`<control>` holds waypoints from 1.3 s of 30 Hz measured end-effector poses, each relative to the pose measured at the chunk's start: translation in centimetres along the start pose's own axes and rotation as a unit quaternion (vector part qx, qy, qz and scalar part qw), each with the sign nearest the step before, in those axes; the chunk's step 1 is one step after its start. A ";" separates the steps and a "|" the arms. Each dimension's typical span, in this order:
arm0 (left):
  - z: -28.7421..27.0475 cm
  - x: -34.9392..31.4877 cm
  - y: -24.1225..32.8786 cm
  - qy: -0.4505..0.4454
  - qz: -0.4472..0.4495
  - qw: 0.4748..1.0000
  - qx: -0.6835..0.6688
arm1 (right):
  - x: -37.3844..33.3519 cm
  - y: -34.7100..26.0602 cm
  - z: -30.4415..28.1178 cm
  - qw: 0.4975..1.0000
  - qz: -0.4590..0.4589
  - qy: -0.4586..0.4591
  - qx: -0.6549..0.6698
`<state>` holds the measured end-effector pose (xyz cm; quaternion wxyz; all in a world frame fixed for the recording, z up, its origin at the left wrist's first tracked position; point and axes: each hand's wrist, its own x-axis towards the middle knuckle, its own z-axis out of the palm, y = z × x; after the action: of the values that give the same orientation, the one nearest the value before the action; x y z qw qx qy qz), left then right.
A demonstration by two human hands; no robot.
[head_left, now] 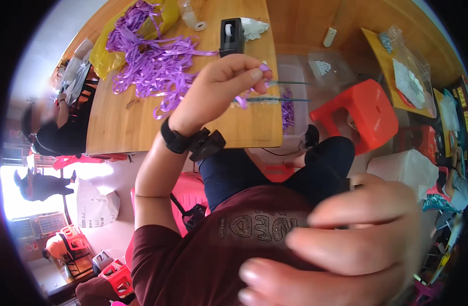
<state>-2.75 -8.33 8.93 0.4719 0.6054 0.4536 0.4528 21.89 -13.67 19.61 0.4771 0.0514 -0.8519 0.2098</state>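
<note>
On the wooden table (111,135), purple ribbon (162,69) was heaped at left, partly in a yellow bag (100,57); a black tape dispenser (232,42) was placed at far right, beside crumpled white material (254,29).

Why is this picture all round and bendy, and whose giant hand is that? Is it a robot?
No robot here, just a person with two bare hands. There is only one picture. It comes from a wide, round-seeing camera on the person's head, looking down, so straight edges bend.

The giant hand is the person's right hand. It looks huge because it is close to the camera. It's blurry, so I can't tell if it holds anything.

The left hand pinches a purple strip above the wooden table. On the table lie a pile of purple ribbon, a yellow bag and a black tape dispenser.
</note>
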 end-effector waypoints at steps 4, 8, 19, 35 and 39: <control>1.4 -0.3 1.0 -0.002 0.021 1.000 0.022 | 1.9 0.0 -0.8 0.985 0.160 -0.007 -0.065; 4.3 -0.4 4.2 -0.032 0.124 0.991 -0.034 | 0.6 -0.9 -0.8 0.992 0.123 -0.016 -0.011; 6.2 0.8 7.6 -0.112 0.071 0.991 -0.004 | -5.3 7.5 -2.0 0.908 0.320 0.205 0.174; 10.9 4.7 -4.2 0.004 0.130 0.923 0.361 | -16.5 17.6 -6.3 0.772 0.600 -0.067 0.198; 12.1 5.0 -6.3 -0.036 0.103 0.927 0.358 | -18.9 20.4 -5.1 0.857 0.508 -0.086 0.009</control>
<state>9.19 -4.50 1.59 0.1912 0.7934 0.5033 0.2841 30.19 4.79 -0.14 0.2280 -0.3664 -0.7953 0.4259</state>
